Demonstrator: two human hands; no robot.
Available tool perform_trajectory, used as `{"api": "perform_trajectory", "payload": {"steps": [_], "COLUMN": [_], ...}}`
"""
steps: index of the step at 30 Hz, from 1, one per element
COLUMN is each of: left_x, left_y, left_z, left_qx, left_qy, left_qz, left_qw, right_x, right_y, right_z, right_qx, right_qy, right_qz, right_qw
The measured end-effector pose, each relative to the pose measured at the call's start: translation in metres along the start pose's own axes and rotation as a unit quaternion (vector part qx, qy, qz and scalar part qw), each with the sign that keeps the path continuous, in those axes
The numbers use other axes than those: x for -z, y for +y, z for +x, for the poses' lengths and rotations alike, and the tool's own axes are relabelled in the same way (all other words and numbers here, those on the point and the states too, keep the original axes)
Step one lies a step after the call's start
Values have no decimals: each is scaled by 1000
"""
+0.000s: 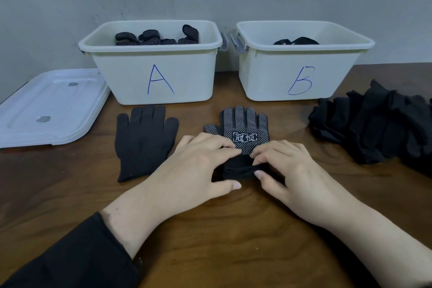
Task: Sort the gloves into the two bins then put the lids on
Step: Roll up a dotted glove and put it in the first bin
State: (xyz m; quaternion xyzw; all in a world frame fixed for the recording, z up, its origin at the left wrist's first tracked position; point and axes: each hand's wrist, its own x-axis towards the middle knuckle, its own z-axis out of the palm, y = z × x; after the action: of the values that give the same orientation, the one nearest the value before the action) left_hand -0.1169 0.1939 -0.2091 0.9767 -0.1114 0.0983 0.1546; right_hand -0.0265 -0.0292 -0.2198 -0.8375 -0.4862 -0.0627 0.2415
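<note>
A black glove with white dots [245, 124] lies flat on the wooden table, fingers pointing at the bins. My left hand [201, 161] and my right hand [287, 166] both pinch its cuff end, thumbs under the folded cuff. A plain black glove [142, 140] lies flat to the left. Bin A [154, 77] holds several dotted gloves. Bin B [299, 77] holds plain black gloves, only their tops showing.
White lids [46, 110] lie stacked at the left, beside bin A. A pile of black gloves [378, 124] sits at the right edge of the table. A grey wall stands right behind the bins.
</note>
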Motion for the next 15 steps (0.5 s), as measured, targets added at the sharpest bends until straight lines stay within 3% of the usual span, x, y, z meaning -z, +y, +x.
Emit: {"api": "perform_trajectory", "payload": {"steps": [8,15], "left_x": [-1,-1], "left_y": [5,9], "left_z": [4,6], "left_qx": [17,74], "left_qy": [34,72], "left_qz": [-28,-77], "left_qw": [999,992], "right_x": [8,6], "right_y": [2,6], "right_z": [0,9], "right_qx": [-16,-40], "right_qy": [-36,-1], "right_qz": [25,34], "right_qw": [999,999]}}
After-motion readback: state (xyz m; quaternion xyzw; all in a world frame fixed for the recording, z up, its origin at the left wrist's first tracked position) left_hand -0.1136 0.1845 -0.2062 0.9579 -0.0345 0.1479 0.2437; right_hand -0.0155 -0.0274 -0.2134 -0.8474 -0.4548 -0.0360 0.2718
